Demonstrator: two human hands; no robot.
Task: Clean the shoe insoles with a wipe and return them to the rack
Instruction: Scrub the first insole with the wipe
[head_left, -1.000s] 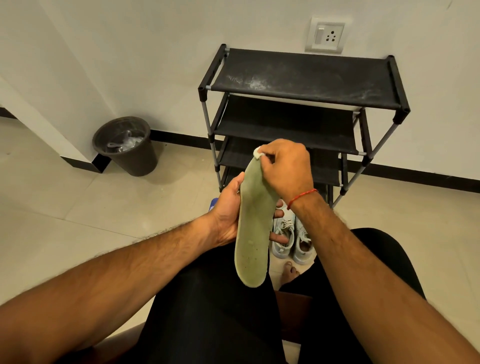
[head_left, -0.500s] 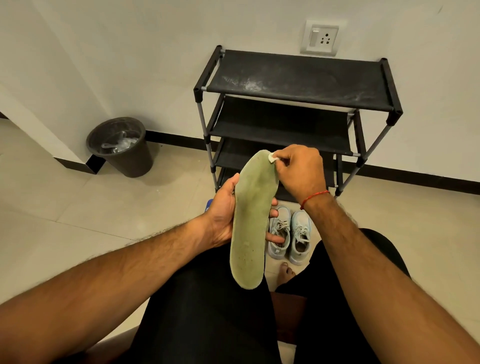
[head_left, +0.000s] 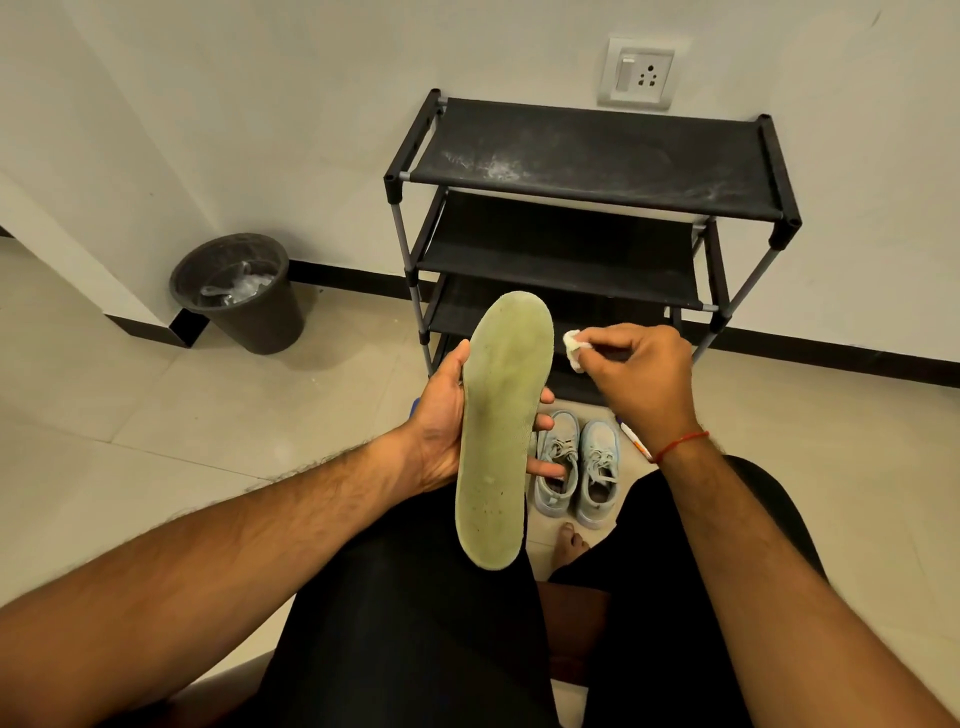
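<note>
Fingers (head_left: 544, 466) of the left hand (head_left: 441, 415) are curled round the green insole (head_left: 504, 426): thumb along its left edge, fingertips showing past its right edge. Grip sits at the insole's middle. Insole is held lengthwise, toe end up and away toward the shoe rack (head_left: 597, 156), heel end down over the left thigh. Its upper face is turned to the camera and shows dark specks and pale marks.

Right hand (head_left: 644, 379) pinches a small crumpled white wipe (head_left: 574, 348) between thumb and fingertips, the other fingers curled in. Wipe sits just beside the insole's right edge, near the toe end. A narrow gap shows between them, so no contact. A red thread (head_left: 680, 444) circles the right wrist.

Shoe rack: black, several tiers, against the white wall, dusty streaks on the top shelf, no insole on the shelves in view. On the floor in front of it, between the knees, stands a pair of pale blue-grey lace-up shoes (head_left: 576, 467), toes toward the rack. A bare foot (head_left: 571, 543) shows just below them. A dark waste bin (head_left: 244, 296) with clear plastic inside stands left of the rack, near the wall corner. A wall socket (head_left: 639, 78) is above the rack.
</note>
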